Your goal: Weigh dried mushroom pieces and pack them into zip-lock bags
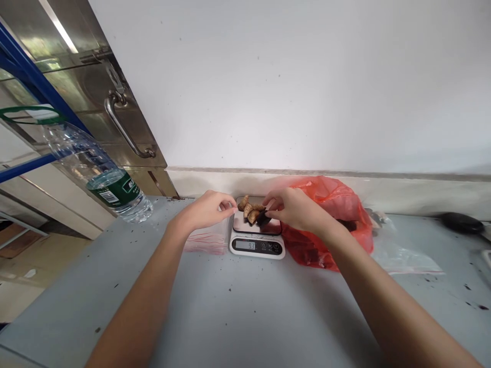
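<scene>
A small white digital scale stands on the grey table, its display reading about 9.3. Several brown, ridged dried pieces lie on its weighing plate. My right hand reaches over the plate's right side, its fingertips closed on a dark, nearly black piece beside the brown ones. At the plate's left edge is my left hand, thumb and index finger pinched together with nothing visible between them. What the dried pieces are I cannot tell.
An open red plastic bag with dark contents sits right of the scale, beside a clear zip bag. Clear bags with red strips lie left. A large water bottle stands at the table's left edge. A black object lies far right.
</scene>
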Tool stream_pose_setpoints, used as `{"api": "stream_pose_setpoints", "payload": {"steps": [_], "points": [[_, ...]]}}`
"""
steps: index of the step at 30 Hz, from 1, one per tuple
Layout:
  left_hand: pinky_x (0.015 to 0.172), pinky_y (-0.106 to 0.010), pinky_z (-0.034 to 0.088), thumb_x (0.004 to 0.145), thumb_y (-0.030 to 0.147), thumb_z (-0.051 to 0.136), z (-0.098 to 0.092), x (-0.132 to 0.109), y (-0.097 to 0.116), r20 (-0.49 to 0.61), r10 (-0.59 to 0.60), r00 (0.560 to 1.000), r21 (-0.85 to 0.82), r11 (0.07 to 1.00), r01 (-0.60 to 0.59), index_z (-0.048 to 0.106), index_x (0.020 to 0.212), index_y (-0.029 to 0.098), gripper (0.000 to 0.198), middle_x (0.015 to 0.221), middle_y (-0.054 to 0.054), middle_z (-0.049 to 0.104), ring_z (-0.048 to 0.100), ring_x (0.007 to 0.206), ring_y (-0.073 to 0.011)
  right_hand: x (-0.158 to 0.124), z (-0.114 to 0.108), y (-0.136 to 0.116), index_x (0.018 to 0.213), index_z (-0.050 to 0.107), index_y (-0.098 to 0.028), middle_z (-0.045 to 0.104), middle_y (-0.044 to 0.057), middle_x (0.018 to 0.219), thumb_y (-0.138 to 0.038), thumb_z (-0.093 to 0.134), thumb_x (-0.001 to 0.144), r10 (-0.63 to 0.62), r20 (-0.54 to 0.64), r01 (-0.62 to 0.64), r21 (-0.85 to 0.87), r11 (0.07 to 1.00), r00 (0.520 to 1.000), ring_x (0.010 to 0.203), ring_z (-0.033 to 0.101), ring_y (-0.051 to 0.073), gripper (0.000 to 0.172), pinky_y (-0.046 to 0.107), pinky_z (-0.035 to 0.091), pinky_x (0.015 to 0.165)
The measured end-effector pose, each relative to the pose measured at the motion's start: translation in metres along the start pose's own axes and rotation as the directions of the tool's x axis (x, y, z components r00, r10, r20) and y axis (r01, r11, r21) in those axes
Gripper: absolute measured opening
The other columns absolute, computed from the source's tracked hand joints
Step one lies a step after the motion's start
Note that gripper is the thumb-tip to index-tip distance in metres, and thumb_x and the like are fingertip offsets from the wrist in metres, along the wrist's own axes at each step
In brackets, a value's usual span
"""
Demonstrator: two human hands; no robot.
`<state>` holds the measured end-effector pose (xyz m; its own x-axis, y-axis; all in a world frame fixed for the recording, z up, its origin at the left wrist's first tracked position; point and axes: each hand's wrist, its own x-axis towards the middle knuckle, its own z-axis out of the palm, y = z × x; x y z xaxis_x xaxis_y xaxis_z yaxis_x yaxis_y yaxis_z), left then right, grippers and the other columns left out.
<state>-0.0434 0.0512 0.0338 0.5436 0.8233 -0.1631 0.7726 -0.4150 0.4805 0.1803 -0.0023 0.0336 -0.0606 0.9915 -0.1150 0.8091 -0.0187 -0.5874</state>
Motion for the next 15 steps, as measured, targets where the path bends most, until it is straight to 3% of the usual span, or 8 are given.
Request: {"api": "stream_pose_setpoints", "payload": {"steps": [7,11,15], "points": [[0.076,-0.031,0.050,0.095,0.045,0.049,-0.004,-0.003,0.000,0.013,-0.003,1.000,0.012,1.000,0.003,0.075,0.100,0.021,0.036,0.105,-0.008,0.078,0.070,0.090,-0.0247,-0.002,-0.007,0.005,0.098,0.076,-0.018,0.083,0.006,0.099,-0.005,0.069,0.084,-0.005,-0.072,0.007,0.024,1.000,0.997,0.094,0.076,0.021,0.021,0.025,0.053,0.075],[0.073,-0.031,0.048,0.096,0.044,0.046,-0.009,-0.006,-0.002,0.048,-0.017,0.999,0.054,0.998,0.015,0.075,0.099,0.021,0.037,0.105,-0.008,0.077,0.069,0.086,-0.0239,-0.014,-0.028,-0.002,0.087,0.071,-0.021,0.077,0.001,0.083,-0.016,0.067,0.089,0.027,-0.138,-0.030,-0.016,0.999,0.990,0.070,0.068,0.015,0.006,0.023,0.046,0.059],[0.073,-0.030,0.049,0.095,0.041,0.047,-0.010,-0.006,-0.003,0.068,-0.023,0.997,0.063,0.998,0.019,0.075,0.101,0.022,0.035,0.107,-0.007,0.077,0.070,0.088,-0.0238,-0.025,-0.051,0.001,0.057,0.046,-0.022,0.047,-0.005,0.052,-0.023,0.064,0.090,0.146,-0.127,-0.165,-0.156,0.974,0.981,0.047,0.039,0.010,0.038,0.026,0.029,0.048]]}}
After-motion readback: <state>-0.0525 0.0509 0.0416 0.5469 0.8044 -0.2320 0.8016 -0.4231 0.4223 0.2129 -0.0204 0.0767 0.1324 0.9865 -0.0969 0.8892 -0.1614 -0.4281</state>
